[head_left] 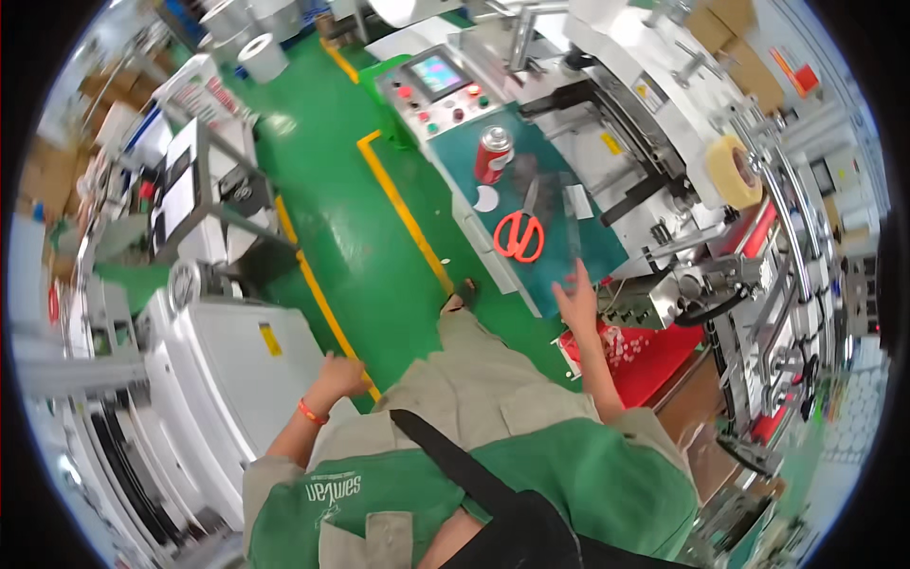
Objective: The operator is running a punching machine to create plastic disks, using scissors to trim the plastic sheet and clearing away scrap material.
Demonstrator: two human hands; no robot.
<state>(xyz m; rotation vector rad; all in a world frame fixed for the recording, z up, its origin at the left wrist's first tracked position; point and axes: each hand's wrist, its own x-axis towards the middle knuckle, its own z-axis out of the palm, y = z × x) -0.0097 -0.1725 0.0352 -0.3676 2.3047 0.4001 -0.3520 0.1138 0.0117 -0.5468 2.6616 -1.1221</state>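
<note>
My right hand (576, 302) reaches over the near corner of a teal work mat (607, 248), fingers apart and holding nothing I can see. Its fingertips are close to a narrow, see-through strip (572, 228); whether they touch it I cannot tell. Farther along the mat lie scissors (518, 235) with orange handles, and a red spray can (493, 155) with a silver top stands beyond them. A dark grey cloth (527, 175) is partly under the blades. On my left, my left hand (338, 377) hangs with curled fingers beside a white cabinet, an orange band at the wrist.
A control panel (438, 87) with a screen and buttons sits past the mat. Machine rollers and a tape roll (733, 173) rise on the right. A red sheet (654, 360) hangs near my right forearm. The white cabinet (242, 365) borders the green floor (346, 237) with yellow lines.
</note>
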